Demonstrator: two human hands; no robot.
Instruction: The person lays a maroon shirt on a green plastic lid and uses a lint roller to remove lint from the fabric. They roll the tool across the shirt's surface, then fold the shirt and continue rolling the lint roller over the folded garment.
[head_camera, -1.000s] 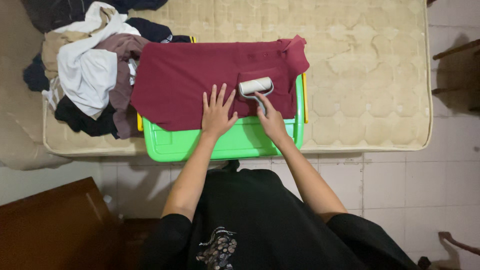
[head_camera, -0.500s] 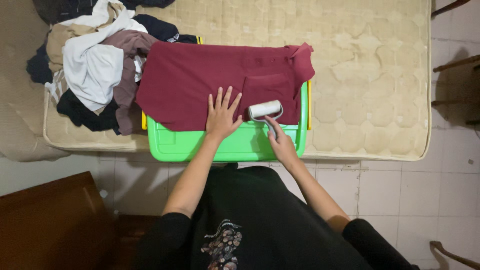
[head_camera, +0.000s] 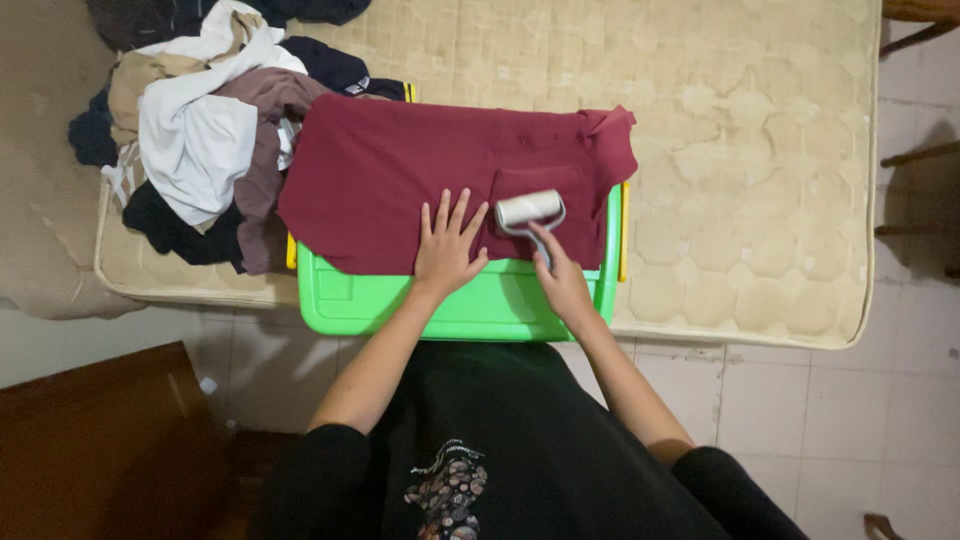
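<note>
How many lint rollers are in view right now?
1. The lint roller is in the right hand, resting on the maroon shirt spread over the green bin lid. Another could be hidden under the clothes pile.

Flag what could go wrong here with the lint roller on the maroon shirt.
The maroon shirt overhangs the green bin lid, so rolling near its edge could drag the fabric off. The left hand pins only one spot; cloth by the lint roller in the right hand may bunch. The clothes pile touching the shirt could shed lint back.
</note>
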